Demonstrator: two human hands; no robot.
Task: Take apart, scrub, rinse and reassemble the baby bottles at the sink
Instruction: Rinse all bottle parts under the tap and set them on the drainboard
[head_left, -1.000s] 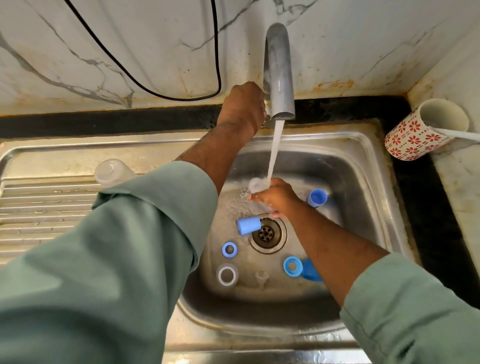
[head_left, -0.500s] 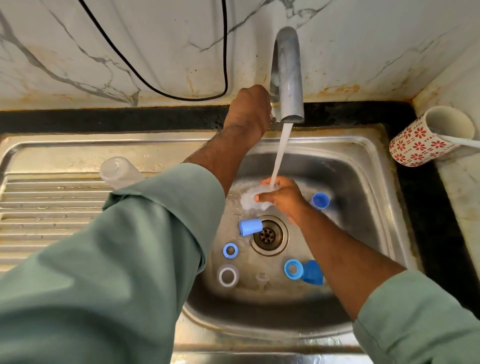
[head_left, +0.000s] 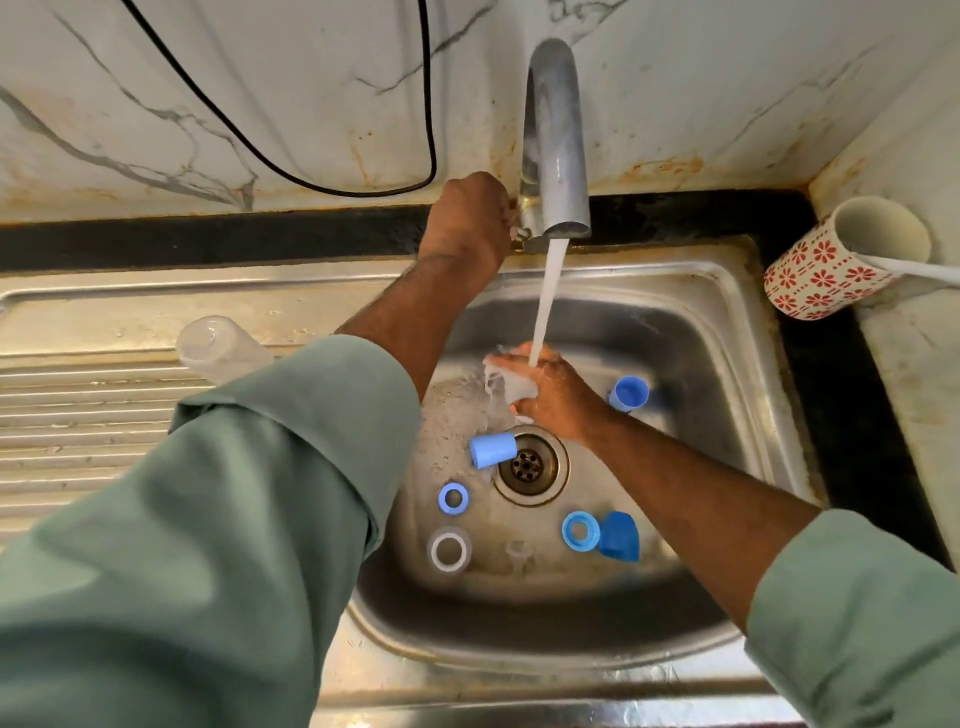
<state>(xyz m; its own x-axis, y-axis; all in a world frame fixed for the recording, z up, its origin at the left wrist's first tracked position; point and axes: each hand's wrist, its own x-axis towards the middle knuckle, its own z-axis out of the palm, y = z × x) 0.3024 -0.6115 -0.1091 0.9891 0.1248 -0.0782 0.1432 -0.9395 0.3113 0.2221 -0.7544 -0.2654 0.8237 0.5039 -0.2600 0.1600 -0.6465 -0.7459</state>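
A home kitchen is showing here: a steel sink (head_left: 727, 312) with a ribbed draining board (head_left: 78, 415) is lying left of the right hand (head_left: 561, 400), marble wall (head_left: 260, 78) behind, flowered mug (head_left: 831, 265) to its right.

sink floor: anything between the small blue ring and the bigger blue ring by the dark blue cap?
Head view: only a small clear part, slightly nearer the camera, between the small blue ring and bigger blue ring; otherwise bare steel.
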